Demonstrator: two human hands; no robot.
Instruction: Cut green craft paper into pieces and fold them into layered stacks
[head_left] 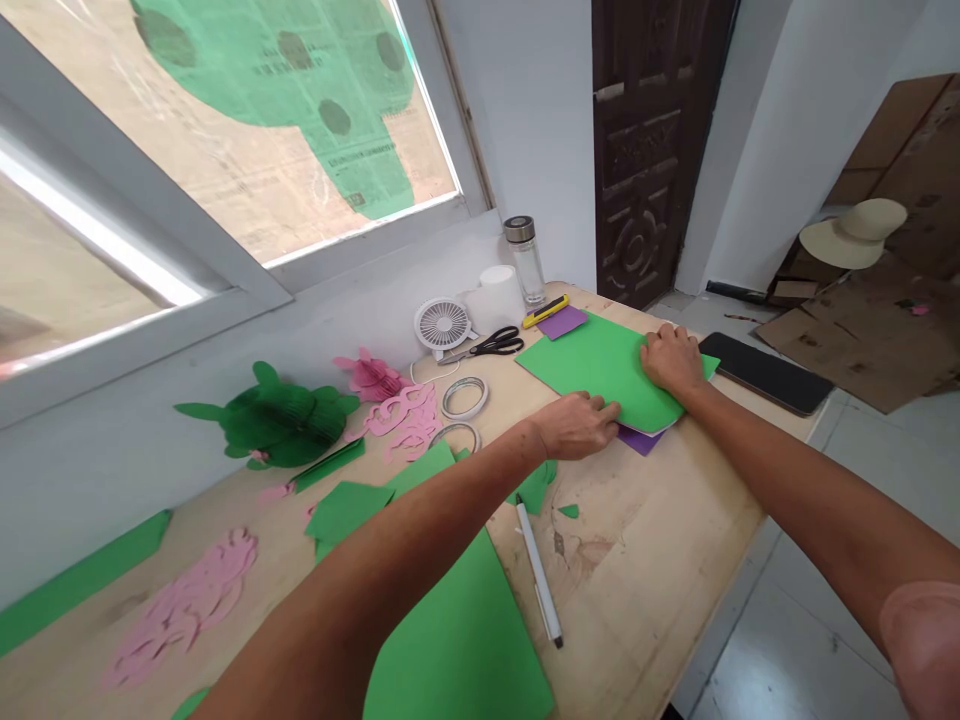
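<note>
A stack of green paper (592,358) lies toward the far end of the table, with purple paper (639,441) poking out beneath its near corner. My left hand (579,425) is closed at the near edge of the stack, fingers curled against the green sheets. On the stack's right side, my right hand (671,358) presses and grips with bent fingers; its fingertips are partly hidden. A white pen (538,575) and a large green sheet (457,640) lie nearer me, the sheet partly under my left arm.
Behind the stack are a yellow utility knife (546,311), black-handled scissors (499,342), a small fan (443,325), a paper roll (501,295) and a glass bottle (526,260). Tape rolls (465,398), pink cutouts (187,605) and a green paper ornament (281,425) are left. A phone (765,372) lies right.
</note>
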